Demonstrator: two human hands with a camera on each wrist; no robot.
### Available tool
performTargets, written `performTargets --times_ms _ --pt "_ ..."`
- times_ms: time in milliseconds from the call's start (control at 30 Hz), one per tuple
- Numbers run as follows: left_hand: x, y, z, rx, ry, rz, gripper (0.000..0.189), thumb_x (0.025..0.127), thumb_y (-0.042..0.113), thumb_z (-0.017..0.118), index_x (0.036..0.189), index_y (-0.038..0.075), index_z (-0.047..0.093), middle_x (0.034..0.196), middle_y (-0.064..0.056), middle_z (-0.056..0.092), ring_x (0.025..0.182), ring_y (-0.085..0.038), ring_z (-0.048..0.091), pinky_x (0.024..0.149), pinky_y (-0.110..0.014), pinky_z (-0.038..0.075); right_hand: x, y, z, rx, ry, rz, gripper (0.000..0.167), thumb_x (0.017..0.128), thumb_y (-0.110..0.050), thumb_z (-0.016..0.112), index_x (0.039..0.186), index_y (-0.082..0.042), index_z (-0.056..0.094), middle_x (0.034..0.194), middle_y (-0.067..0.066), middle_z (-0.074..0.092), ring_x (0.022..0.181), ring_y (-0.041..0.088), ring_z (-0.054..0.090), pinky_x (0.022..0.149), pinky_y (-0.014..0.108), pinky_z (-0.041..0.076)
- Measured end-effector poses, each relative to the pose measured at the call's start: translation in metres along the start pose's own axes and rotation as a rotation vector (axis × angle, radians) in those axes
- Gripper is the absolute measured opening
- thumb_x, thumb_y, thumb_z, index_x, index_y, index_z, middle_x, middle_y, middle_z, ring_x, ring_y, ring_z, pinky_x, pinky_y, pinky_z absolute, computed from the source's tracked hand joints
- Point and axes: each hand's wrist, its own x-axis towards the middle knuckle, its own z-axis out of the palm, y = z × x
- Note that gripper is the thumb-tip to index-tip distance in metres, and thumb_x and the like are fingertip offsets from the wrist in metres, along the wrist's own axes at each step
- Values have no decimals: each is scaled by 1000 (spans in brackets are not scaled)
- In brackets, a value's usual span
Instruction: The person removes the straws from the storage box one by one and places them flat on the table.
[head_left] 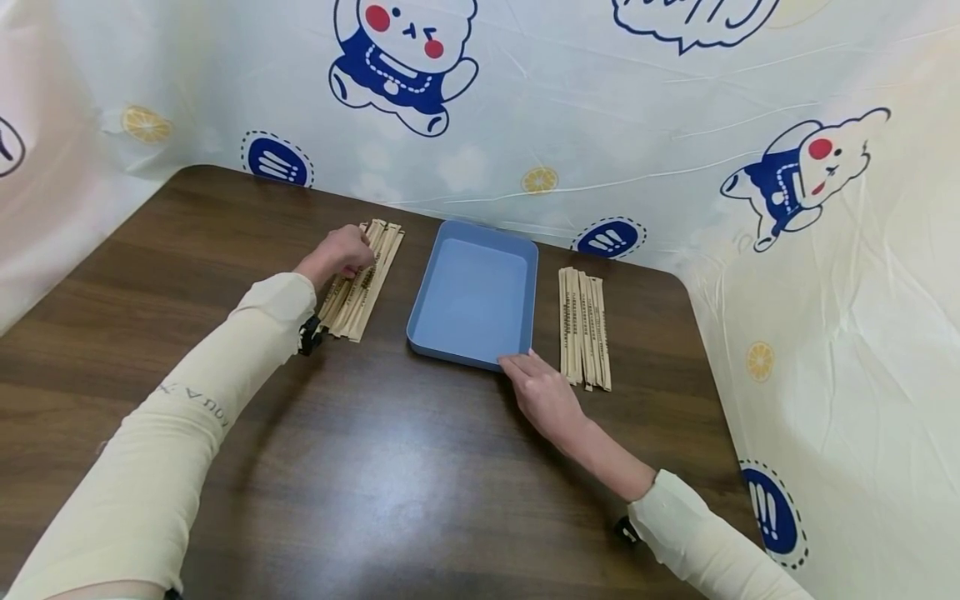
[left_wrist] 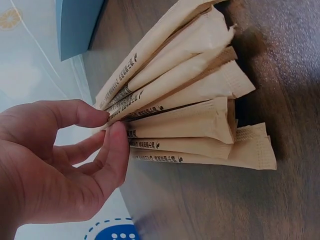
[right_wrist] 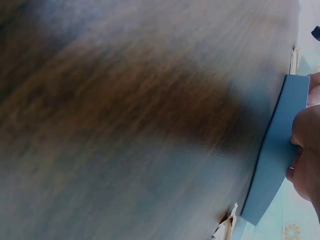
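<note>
On the left lies a fanned bundle of paper-wrapped chopsticks (head_left: 372, 293) in brown printed sleeves. My left hand (head_left: 347, 250) is over its far part. In the left wrist view, the thumb and a fingertip of that hand (left_wrist: 65, 160) pinch a wrapper in the bundle (left_wrist: 185, 75). A shallow blue tray (head_left: 480, 287) stands in the middle, with nothing in it. My right hand (head_left: 546, 398) grips its near right corner. Fingers of the right hand (right_wrist: 306, 150) curl over the tray wall (right_wrist: 275, 155) in the right wrist view.
A second bundle of paper-wrapped chopsticks (head_left: 583, 333) lies right of the tray, beside my right hand. Everything rests on a dark brown wooden table (head_left: 360, 467). A printed cloth (head_left: 562, 100) hangs along the table's back and right edges.
</note>
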Motion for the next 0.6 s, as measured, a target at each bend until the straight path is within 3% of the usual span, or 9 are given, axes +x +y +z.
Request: performTargets --times_ms 400,600 --pt "-3 -1 0 37 -15 13 23 90 0 46 71 11 39 54 2 38 49 -12 40 48 -26 42 -1 1 1 7 0 -9 30 86 12 67 115 5 70 110 16 71 104 27 68 98 47 50" --pt "-11 8 4 47 11 82 22 88 0 40 71 11 31 55 3 27 45 -11 27 45 -26 26 0 1 -2 -15 -20 -7 28 86 10 68 113 5 71 108 17 72 102 27 69 96 46 52"
